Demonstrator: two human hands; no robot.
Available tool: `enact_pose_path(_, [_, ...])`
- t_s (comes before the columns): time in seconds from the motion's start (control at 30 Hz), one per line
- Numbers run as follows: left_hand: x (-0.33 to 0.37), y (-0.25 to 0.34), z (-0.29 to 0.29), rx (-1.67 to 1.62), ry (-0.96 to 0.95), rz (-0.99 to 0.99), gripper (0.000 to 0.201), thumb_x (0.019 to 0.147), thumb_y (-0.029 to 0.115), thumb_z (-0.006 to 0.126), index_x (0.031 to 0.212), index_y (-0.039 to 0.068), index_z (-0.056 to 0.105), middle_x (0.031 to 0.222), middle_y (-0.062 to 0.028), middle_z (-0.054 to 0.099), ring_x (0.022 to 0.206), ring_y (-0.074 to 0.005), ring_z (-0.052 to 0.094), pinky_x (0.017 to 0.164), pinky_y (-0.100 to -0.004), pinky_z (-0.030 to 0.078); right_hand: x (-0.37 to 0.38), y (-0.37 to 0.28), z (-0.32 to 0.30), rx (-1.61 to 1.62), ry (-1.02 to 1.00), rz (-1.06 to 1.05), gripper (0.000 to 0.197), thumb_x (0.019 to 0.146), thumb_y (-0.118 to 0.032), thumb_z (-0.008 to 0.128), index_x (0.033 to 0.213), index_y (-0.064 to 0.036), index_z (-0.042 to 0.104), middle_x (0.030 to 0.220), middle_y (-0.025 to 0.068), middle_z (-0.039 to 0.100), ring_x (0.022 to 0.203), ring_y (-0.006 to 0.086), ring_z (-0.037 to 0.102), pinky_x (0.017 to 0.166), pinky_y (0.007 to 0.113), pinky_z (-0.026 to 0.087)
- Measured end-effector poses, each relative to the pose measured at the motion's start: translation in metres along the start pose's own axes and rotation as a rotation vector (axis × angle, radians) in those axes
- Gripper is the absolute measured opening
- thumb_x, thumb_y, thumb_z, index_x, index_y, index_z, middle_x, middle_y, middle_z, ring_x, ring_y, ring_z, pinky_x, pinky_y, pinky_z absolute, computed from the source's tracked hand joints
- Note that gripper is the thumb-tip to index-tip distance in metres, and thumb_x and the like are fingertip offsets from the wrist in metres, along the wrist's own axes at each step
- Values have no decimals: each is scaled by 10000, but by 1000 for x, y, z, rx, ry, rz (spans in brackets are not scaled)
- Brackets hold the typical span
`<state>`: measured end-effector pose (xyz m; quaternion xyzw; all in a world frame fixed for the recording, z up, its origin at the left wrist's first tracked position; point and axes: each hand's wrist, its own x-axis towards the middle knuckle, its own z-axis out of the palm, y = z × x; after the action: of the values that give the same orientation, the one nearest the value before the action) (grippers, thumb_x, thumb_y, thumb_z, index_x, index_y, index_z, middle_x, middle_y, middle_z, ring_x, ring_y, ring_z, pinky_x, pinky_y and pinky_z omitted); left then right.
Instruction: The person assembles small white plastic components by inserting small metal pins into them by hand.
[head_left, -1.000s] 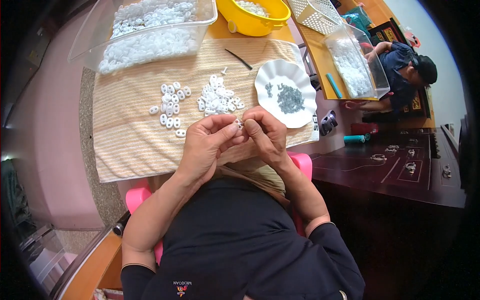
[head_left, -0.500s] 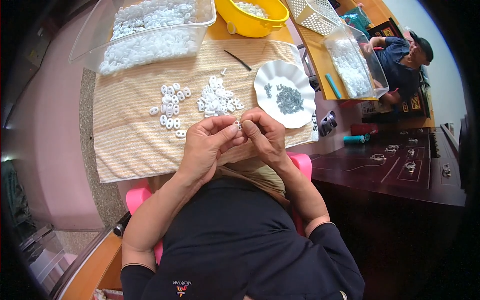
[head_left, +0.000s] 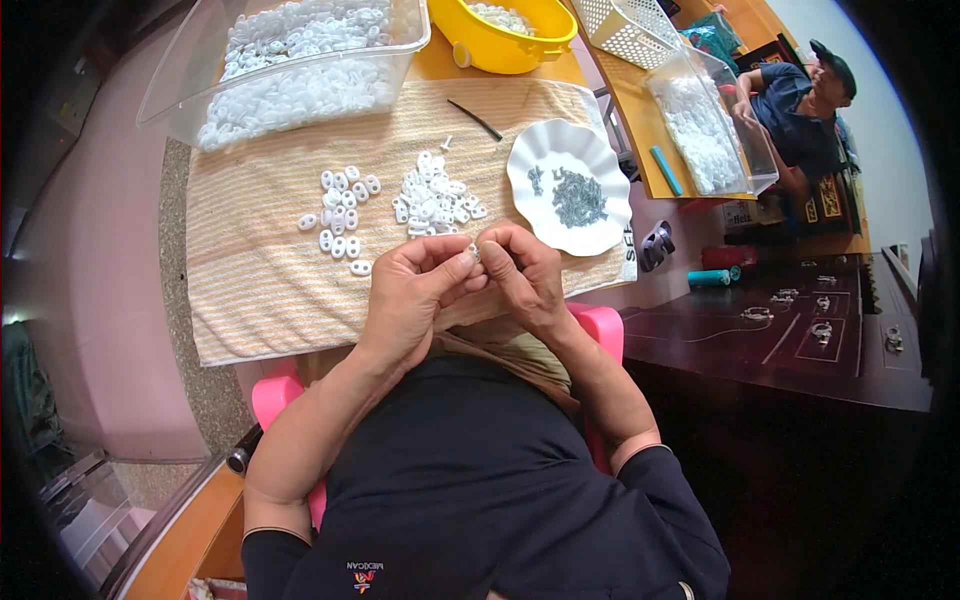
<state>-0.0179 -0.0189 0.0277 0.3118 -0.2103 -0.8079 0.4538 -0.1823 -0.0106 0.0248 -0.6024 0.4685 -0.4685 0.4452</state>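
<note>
My left hand (head_left: 425, 285) pinches a small white plastic piece (head_left: 474, 251) between thumb and fingers. Against that same piece, the thumb and forefinger of my right hand (head_left: 525, 272) are pressed together; whether they also hold a tiny part is hidden. Just beyond my hands lies a loose pile of white plastic pieces (head_left: 432, 197). To its left, several flat oval white pieces with two holes (head_left: 340, 208) are spread out. A white wavy-rimmed plate (head_left: 535, 150) on the right holds many tiny grey parts (head_left: 580, 200).
A striped towel (head_left: 260, 290) covers the table. Beyond it stand a clear bin (head_left: 415, 42) full of white pieces and a yellow basin (head_left: 510, 55). A thin black stick (head_left: 475, 119) lies near the plate. At the far right a person (head_left: 795, 110) sits by another clear bin (head_left: 755, 165).
Both my hands stay together at nearly the same spot, with slight finger shifts around the white piece. The other person's head and arm have moved a little.
</note>
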Motion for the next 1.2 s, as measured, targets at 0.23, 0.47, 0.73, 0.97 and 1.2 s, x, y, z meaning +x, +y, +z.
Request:
enact_pose_path(0.23, [-1, -5, 0, 22, 26, 36, 185, 870, 13, 636, 1047, -34, 608, 891, -97, 661, 779, -156, 656, 744, -259, 571, -2, -3, 3, -41, 30, 27, 152, 963, -108, 549, 903, 23, 597, 761, 26, 620, 704, 65, 568, 624, 206, 469])
enact_pose_path(0.47, [-1, -9, 1, 45, 41, 65, 175, 868, 14, 645, 1026, -55, 617, 893, -90, 658, 763, -135, 648, 719, -232, 558, -3, -4, 3, 3, 26, 47, 156, 963, -102, 543, 893, 26, 599, 740, 24, 621, 675, 64, 568, 599, 209, 471])
enact_pose_path(0.73, [-3, -13, 2, 60, 53, 101, 169, 874, 7, 633, 1022, -74, 616, 899, -99, 661, 767, -127, 650, 722, -225, 558, -5, -1, 3, -1, 24, 32, 162, 958, -90, 544, 861, 25, 603, 746, 25, 614, 680, 64, 570, 598, 209, 473])
enact_pose_path(0.97, [-5, -12, 3, 18, 53, 90, 172, 878, 9, 629, 1030, -71, 607, 910, -109, 661, 778, -140, 658, 724, -235, 565, -3, -7, 0, 117, 0, 98, 174, 963, -107, 543, 864, 23, 604, 757, 30, 615, 687, 68, 570, 619, 208, 474])
enact_pose_path(1.2, [-3, -9, 3, -17, 51, 72, 165, 880, 9, 625, 1035, -43, 598, 904, -101, 655, 790, -150, 657, 743, -261, 571, 1, -3, -18, 108, -101, 93, 181, 967, -103, 536, 988, 59, 613, 824, 46, 600, 695, 87, 585, 629, 209, 494])
